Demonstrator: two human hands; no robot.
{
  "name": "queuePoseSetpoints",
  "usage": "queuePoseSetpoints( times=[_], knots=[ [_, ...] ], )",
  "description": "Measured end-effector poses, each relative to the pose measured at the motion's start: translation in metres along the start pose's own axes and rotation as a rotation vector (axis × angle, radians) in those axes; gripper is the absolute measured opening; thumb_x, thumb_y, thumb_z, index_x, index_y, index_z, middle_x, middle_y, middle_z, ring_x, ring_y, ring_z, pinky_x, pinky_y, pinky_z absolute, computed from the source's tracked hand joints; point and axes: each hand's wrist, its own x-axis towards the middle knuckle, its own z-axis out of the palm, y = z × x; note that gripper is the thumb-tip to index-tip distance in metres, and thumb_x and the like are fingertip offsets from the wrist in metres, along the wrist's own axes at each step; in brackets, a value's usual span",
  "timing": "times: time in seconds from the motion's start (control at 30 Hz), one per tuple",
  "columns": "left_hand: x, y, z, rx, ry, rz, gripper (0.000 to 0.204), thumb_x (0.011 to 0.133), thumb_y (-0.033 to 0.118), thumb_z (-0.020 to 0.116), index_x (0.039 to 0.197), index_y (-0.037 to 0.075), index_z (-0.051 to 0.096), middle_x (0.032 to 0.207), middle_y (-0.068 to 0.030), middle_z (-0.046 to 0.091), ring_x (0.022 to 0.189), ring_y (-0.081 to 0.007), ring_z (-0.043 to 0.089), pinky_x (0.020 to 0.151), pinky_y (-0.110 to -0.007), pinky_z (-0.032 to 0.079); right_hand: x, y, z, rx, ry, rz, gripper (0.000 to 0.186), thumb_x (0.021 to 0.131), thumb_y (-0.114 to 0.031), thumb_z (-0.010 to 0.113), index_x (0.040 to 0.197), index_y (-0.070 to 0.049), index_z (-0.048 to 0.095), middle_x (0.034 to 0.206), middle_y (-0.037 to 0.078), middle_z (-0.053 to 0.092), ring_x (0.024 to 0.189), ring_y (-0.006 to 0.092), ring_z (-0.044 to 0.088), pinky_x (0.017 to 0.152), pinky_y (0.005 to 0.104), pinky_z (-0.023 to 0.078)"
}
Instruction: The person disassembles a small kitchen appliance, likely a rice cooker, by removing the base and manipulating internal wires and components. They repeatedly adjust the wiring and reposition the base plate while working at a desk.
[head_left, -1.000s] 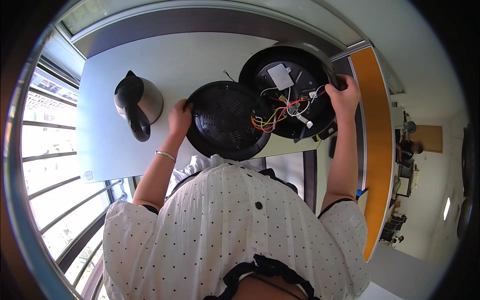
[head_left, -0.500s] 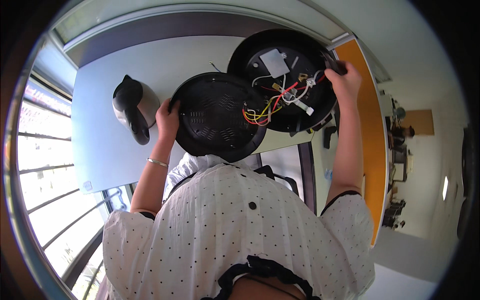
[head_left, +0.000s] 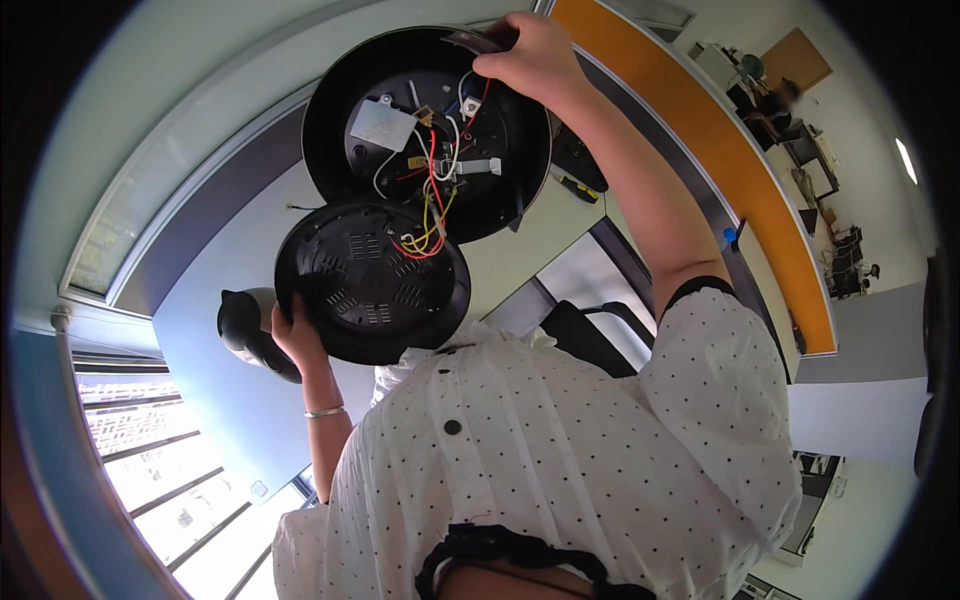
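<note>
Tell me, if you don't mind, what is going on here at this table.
A person is handling an opened appliance with both hands. Their left hand grips the edge of a round, vented black cover, while their right hand holds the rim of a larger black shell. Coloured wires run from inside the shell to the cover. A kettle stands on the table, left of the left hand.
</note>
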Motion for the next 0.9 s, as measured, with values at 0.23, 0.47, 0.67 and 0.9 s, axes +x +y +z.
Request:
queuePoseSetpoints(
  times=[0.23,0.47,0.67,0.9],
  knots=[
    [0.001,0.013,-0.003,0.154,-0.03,0.075,0.019,0.085,0.01,0.063,0.097,-0.003,0.061,0.08,-0.0074,0.064,0.071,-0.0111,0.055,0.07,-0.025,0.044,0.0,0.026,0.004,0.064,0.04,0.008,0.039,0.054,-0.026,0.073,0.084,-0.001,0.066,0.075,0.012,0.065,0.068,0.0222,0.063,0.066,0.031,0.05],
    [0.011,0.011,-0.014,0.244,-0.03,0.066,0.029,0.081,0.012,0.067,0.107,-0.001,0.06,0.093,-0.0121,0.064,0.085,-0.0163,0.06,0.079,-0.027,0.046,-0.004,-0.005,-0.002,0.173,-0.037,0.185,0.036,0.057,-0.017,0.07,0.087,0.002,0.064,0.075,0.008,0.064,0.067,0.0159,0.06,0.064,0.027,0.047],
    [0.023,0.063,-0.006,0.517,0.008,0.45,0.038,0.076,0.004,0.064,0.114,0.005,0.059,0.111,-0.0136,0.056,0.106,-0.029,0.054,0.093,-0.034,0.041,-0.009,0.006,-0.003,0.128,0.015,0.228,0.034,0.059,-0.016,0.07,0.086,0.003,0.063,0.074,0.008,0.064,0.066,0.0145,0.059,0.063,0.0265,0.046],
    [0.018,0.175,0.051,0.226,-0.288,0.877,0.039,0.068,0.004,0.072,0.106,0.003,0.064,0.106,-0.0116,0.059,0.095,-0.0272,0.056,0.083,-0.037,0.044,-0.021,-0.005,-0.011,0.052,0.048,0.255,0.035,0.057,-0.015,0.071,0.086,0.004,0.064,0.075,0.01,0.065,0.067,0.0171,0.06,0.065,0.0281,0.047]
  ],
)
